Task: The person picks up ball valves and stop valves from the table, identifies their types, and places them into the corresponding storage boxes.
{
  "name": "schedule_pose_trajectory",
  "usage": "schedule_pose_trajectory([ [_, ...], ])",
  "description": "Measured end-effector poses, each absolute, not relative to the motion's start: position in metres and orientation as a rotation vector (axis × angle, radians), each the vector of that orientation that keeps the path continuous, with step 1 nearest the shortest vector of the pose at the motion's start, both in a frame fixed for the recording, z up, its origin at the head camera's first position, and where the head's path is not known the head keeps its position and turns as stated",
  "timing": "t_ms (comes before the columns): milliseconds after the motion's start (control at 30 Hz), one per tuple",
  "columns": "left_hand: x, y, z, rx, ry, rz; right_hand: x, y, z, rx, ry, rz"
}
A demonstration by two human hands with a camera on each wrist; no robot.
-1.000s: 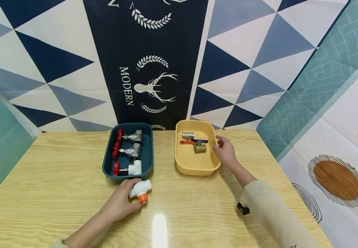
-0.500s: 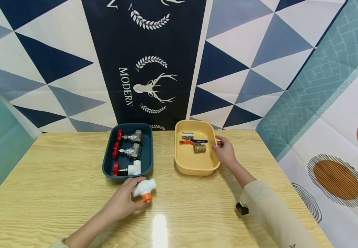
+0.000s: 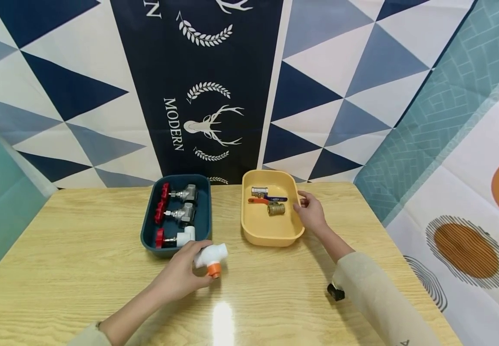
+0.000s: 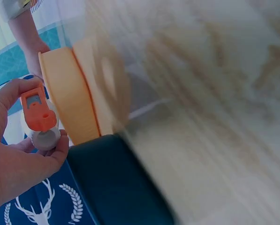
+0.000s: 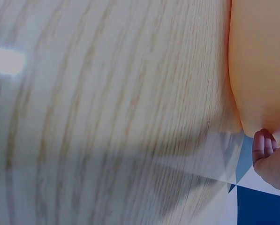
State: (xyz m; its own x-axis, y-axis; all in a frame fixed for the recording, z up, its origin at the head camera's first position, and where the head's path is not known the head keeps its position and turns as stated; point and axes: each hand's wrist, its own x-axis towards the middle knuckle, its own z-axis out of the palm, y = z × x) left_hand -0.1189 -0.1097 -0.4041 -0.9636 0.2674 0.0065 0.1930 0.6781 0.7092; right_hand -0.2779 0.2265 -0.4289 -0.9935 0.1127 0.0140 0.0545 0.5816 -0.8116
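My left hand (image 3: 183, 276) holds a white plastic ball valve (image 3: 212, 253) with an orange handle, just in front of the dark blue bin (image 3: 206, 211). In the left wrist view, the thumb and fingers pinch the valve around its orange handle (image 4: 38, 112) and white body. My right hand (image 3: 312, 211) grips the right rim of the yellow bin (image 3: 271, 235), its fingers curled at the wall. Inside that bin lie a brass valve (image 3: 276, 209) with a red-orange lever and a silver valve (image 3: 260, 191) with a blue lever.
Two metal valves (image 3: 184, 212) and a white elbow valve (image 3: 184, 236), all with red handwheels, lie in the blue bin. Both bins stand on the wooden table (image 3: 80, 250) near its back edge, before a patterned cloth (image 3: 214, 57). A black device (image 3: 335, 292) is on the right wrist.
My left hand has moved right and slightly up with the white ball valve, away from the blue bin's front. The right hand stays at the yellow bin. The head view shifted slightly.
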Motion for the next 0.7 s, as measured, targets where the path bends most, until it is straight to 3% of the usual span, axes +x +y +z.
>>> schedule_pose_trajectory([
  [700,-0.146,-0.086,-0.369,0.571,2.784,1.189,-0.275,0.226,-0.429,-0.127,-2.711,1.439],
])
